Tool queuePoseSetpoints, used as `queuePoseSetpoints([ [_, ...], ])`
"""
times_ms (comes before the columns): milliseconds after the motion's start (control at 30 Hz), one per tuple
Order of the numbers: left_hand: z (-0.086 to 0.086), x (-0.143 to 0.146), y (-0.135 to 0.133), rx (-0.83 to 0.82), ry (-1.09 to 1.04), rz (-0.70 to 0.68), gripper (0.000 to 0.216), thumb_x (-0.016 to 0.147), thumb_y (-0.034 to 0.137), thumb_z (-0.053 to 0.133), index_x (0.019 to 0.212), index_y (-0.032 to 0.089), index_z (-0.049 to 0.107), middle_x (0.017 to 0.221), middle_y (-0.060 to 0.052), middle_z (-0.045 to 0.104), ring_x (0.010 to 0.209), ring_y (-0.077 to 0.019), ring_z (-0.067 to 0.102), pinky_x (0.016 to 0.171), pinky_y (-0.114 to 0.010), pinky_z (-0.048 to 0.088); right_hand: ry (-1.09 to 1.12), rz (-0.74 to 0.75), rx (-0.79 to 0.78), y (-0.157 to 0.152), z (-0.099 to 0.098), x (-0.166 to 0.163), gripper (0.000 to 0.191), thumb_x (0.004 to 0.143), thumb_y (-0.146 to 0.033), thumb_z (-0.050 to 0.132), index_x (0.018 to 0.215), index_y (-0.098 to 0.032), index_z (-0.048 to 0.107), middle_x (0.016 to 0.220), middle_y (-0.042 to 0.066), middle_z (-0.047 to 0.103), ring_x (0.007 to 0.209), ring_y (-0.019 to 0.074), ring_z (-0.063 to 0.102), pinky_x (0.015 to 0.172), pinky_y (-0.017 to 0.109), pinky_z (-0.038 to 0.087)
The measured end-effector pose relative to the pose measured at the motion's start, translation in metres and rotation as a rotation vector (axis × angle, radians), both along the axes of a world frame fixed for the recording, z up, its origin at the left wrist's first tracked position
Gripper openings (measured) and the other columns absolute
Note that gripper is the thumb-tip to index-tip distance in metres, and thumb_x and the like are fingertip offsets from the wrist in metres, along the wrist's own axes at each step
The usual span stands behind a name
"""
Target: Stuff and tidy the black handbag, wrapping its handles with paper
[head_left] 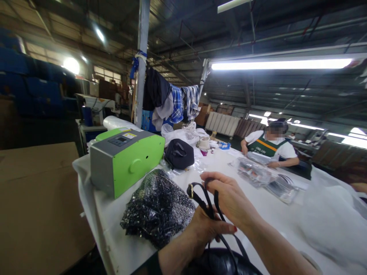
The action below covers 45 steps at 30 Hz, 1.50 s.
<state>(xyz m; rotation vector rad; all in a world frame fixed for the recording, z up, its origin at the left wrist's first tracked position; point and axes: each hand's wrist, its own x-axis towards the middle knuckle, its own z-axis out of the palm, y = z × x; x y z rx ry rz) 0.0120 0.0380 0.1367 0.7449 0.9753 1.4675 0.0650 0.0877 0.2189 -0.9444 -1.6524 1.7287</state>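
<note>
Fingers point(213, 179) of our right hand point(232, 200) curl closed around the black straps point(200, 198), pinching them near the small gold ring at the top of the loop. Our left hand point(200, 231) sits just below, its thumb and fingers pressed shut on the same straps where they run down toward the black bag point(220, 263) at the bottom edge of the view; the bag seems to rest against the desk's point(114, 229) near edge, though it is mostly cut off. Just left of our hands lies a dark, glittery bundle in clear wrap point(157, 208), touching the white desk cover. Behind it stands a green and grey machine point(126, 160), and beside that a small black pouch point(179, 153). Across the desk, well apart from us, a person in a green apron point(269, 147) handles clear plastic packets point(255, 172).
</note>
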Motion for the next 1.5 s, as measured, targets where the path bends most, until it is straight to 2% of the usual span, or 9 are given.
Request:
queuePoseSetpoints([
  [267, 0.007, 0.009, 0.002, -0.023, 0.068, 0.026, 0.013, 0.058, 0.021, 0.068, 0.064, 0.014, 0.059, 0.051, 0.005, 0.050, 0.039, -0.0061, 0.037, 0.037, -0.020, 0.030, 0.255, -0.093, 0.040, 0.002, 0.000, -0.010, 0.030, 0.051, -0.012, 0.056, 0.080, -0.018, 0.062, 0.064, -0.004, 0.058, 0.056, 0.0108, 0.048, 0.050, 0.023, 0.034],
  [433, 0.003, 0.011, 0.003, -0.041, 0.085, 0.003, 0.022, 0.062, 0.025, 0.061, 0.049, 0.018, 0.045, 0.040, 0.008, 0.038, 0.032, -0.0041, 0.027, 0.036, -0.021, 0.029, 0.289, -0.104, 0.036, 0.004, 0.000, -0.009, 0.028, 0.050, -0.012, 0.059, 0.077, -0.018, 0.062, 0.066, -0.004, 0.058, 0.057, 0.0100, 0.048, 0.052, 0.023, 0.034],
  [567, 0.000, 0.009, 0.003, -0.051, 0.086, -0.014, 0.012, 0.059, 0.026, 0.058, 0.053, 0.016, 0.055, 0.040, 0.007, 0.041, 0.031, -0.0043, 0.027, 0.034, -0.022, 0.022, 0.246, -0.079, -0.020, 0.007, 0.000, -0.001, 0.034, 0.050, -0.011, 0.059, 0.083, -0.017, 0.062, 0.073, -0.001, 0.064, 0.067, 0.0142, 0.056, 0.059, 0.025, 0.040],
  [733, 0.004, 0.006, -0.003, -0.045, 0.072, -0.118, 0.017, 0.055, 0.028, 0.057, 0.059, 0.013, 0.065, 0.041, 0.006, 0.042, 0.029, -0.0035, 0.025, 0.034, -0.023, 0.022, 0.144, 0.202, -0.232, 0.015, 0.000, 0.017, 0.065, 0.047, -0.007, 0.066, 0.110, -0.019, 0.054, 0.092, 0.004, 0.068, 0.088, 0.0219, 0.064, 0.076, 0.032, 0.046],
  [867, 0.008, 0.005, -0.006, -0.062, 0.086, -0.211, 0.015, 0.052, 0.023, 0.057, 0.057, 0.013, 0.068, 0.039, 0.006, 0.041, 0.028, -0.0025, 0.023, 0.034, -0.022, 0.023, 0.053, 0.380, -0.246, 0.016, -0.007, 0.021, 0.064, 0.053, -0.014, 0.075, 0.114, -0.020, 0.054, 0.077, -0.001, 0.066, 0.071, 0.0193, 0.065, 0.062, 0.028, 0.045],
  [1033, 0.001, 0.001, -0.003, -0.035, 0.065, -0.279, 0.015, 0.051, 0.020, 0.062, 0.060, 0.012, 0.071, 0.042, 0.004, 0.045, 0.030, -0.0030, 0.026, 0.035, -0.023, 0.027, 0.093, 0.207, -0.199, 0.006, -0.016, 0.012, 0.044, 0.048, -0.018, 0.082, 0.090, -0.016, 0.067, 0.059, -0.005, 0.059, 0.051, 0.0077, 0.051, 0.048, 0.020, 0.037],
  [1167, -0.010, -0.002, -0.001, -0.028, 0.040, -0.169, 0.016, 0.052, 0.021, 0.072, 0.064, 0.011, 0.071, 0.055, -0.003, 0.060, 0.041, -0.0079, 0.043, 0.042, -0.022, 0.031, 0.121, 0.057, -0.218, 0.003, -0.021, 0.008, 0.043, 0.045, -0.025, 0.084, 0.083, -0.014, 0.067, 0.054, -0.003, 0.058, 0.047, 0.0100, 0.052, 0.045, 0.022, 0.038],
  [1300, -0.015, -0.004, -0.002, 0.022, 0.021, -0.055, 0.021, 0.050, 0.021, 0.078, 0.066, 0.010, 0.069, 0.066, -0.006, 0.066, 0.062, -0.0150, 0.056, 0.063, -0.026, 0.042, 0.182, -0.031, -0.236, 0.005, -0.027, 0.006, 0.039, 0.047, -0.029, 0.084, 0.078, -0.013, 0.067, 0.053, -0.004, 0.056, 0.046, 0.0091, 0.051, 0.045, 0.021, 0.040],
  [1500, -0.021, -0.004, -0.006, 0.102, -0.039, 0.030, 0.028, 0.055, 0.030, 0.073, 0.070, 0.011, 0.059, 0.053, -0.003, 0.062, 0.051, -0.0166, 0.055, 0.060, -0.029, 0.042, 0.325, -0.094, -0.225, 0.012, -0.032, 0.005, 0.034, 0.053, -0.028, 0.083, 0.078, -0.011, 0.067, 0.054, -0.004, 0.054, 0.051, 0.0072, 0.049, 0.048, 0.018, 0.042],
])
